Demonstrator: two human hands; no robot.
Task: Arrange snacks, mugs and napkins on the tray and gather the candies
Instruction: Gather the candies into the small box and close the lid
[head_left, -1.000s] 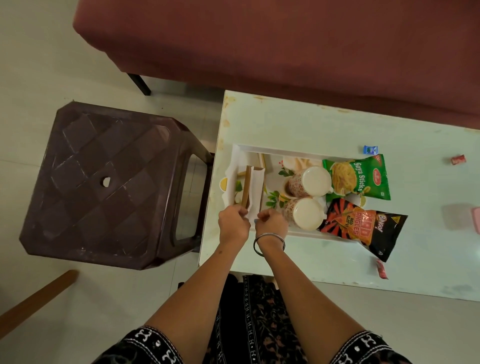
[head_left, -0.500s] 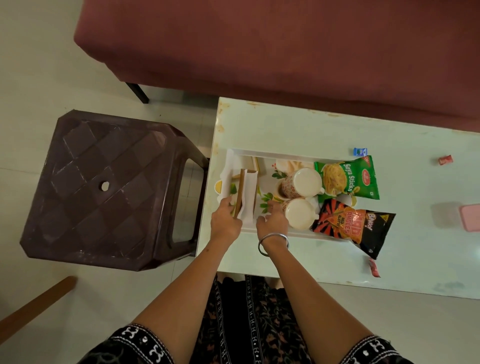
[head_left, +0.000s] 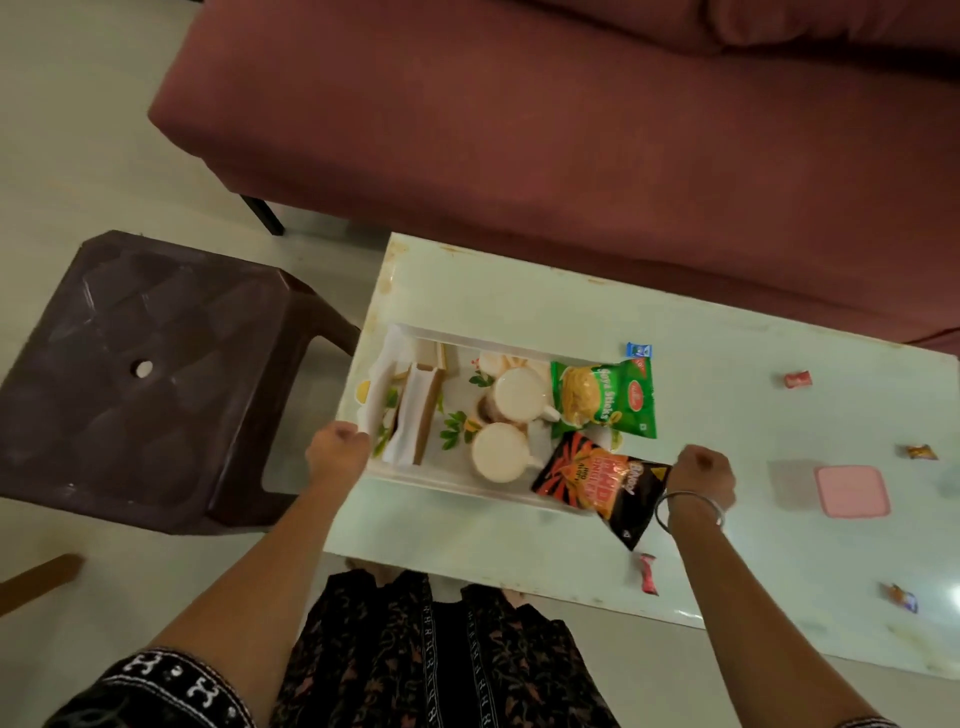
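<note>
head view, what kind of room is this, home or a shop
Most likely a home living room: a maroon sofa stands behind a low pale coffee table, with a brown plastic stool beside it on a tiled floor.

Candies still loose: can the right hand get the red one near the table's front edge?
Probably yes. The red candy lies on bare table just below the right hand; only the black snack bag's corner is close, not covering it.

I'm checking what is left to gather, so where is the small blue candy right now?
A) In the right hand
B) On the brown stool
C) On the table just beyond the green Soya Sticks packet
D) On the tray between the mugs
C: the blue candy lies on the table just past the far corner of the green Soya Sticks packet, outside the tray.
</note>
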